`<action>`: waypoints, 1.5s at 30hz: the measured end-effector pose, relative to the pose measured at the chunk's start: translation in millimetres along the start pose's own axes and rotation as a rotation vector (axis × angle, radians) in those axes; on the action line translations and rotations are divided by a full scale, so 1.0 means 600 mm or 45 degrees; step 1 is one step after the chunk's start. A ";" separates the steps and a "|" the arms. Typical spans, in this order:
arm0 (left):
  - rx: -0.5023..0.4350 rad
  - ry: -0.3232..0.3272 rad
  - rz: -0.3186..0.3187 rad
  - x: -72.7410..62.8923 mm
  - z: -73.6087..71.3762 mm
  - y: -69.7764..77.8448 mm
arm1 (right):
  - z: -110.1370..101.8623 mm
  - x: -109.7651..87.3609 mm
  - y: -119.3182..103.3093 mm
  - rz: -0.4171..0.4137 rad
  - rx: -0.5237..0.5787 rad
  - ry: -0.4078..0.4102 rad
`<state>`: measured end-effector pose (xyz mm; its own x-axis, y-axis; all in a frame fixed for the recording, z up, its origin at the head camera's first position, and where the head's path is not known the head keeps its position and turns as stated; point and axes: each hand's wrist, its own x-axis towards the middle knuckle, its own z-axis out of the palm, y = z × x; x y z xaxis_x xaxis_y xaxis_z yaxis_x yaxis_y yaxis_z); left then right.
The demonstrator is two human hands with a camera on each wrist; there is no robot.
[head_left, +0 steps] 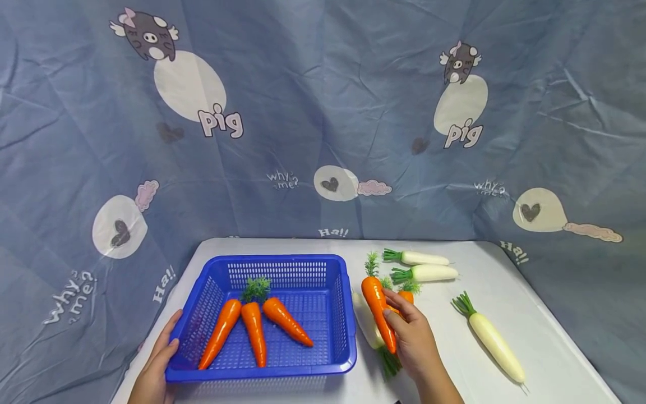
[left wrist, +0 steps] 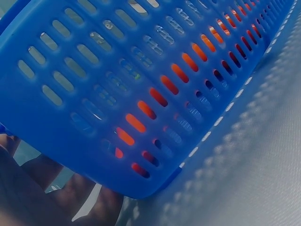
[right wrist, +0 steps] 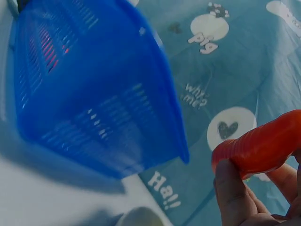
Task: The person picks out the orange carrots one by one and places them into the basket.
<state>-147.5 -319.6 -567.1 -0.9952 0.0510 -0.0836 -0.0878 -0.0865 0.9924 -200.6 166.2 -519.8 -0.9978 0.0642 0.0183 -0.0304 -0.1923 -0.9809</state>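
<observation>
In the head view, my right hand [head_left: 411, 336] pinches an orange carrot [head_left: 374, 297] between thumb and fingers, its green top pointing away. The carrot is tilted and held just right of the blue basket [head_left: 262, 371]. In the right wrist view the thumb lies along the carrot [right wrist: 263, 146]. My left hand [head_left: 157, 362] rests against the outside of the basket's left side near the front corner; in the left wrist view its fingers [left wrist: 77, 195] are partly hidden behind that corner. Inside the basket lie a left carrot [head_left: 222, 331], a middle carrot [head_left: 254, 334] and a right carrot [head_left: 287, 321].
Beyond the right hand, another carrot [head_left: 406, 295] lies partly hidden. A white radish [head_left: 367, 322] lies between basket and hand. An upper radish [head_left: 424, 258] and a lower radish [head_left: 434, 273] lie at the back, a larger radish [head_left: 497, 345] at right. A printed curtain [head_left: 323, 112] surrounds the table.
</observation>
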 end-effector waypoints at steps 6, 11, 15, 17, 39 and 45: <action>-0.001 0.017 -0.019 0.000 0.002 0.004 | 0.021 -0.003 -0.016 -0.016 0.005 -0.044; -0.006 0.025 -0.076 0.000 0.005 0.007 | 0.036 -0.010 -0.017 -0.005 0.024 -0.059; -0.017 0.017 -0.063 -0.002 0.005 0.009 | 0.048 -0.015 -0.016 0.016 0.082 -0.097; -0.022 0.013 -0.062 -0.002 0.006 0.009 | 0.053 -0.018 -0.018 0.025 0.097 -0.113; -0.051 -0.034 0.036 0.000 0.004 -0.002 | 0.097 -0.023 -0.018 -0.004 0.105 -0.230; -0.055 -0.022 0.041 0.001 0.006 0.000 | 0.115 -0.020 -0.019 0.006 0.111 -0.257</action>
<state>-148.2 -316.2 -566.8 -0.9967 0.0643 -0.0495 -0.0576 -0.1311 0.9897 -192.1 99.9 -495.7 -0.9894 -0.1322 0.0606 -0.0220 -0.2765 -0.9608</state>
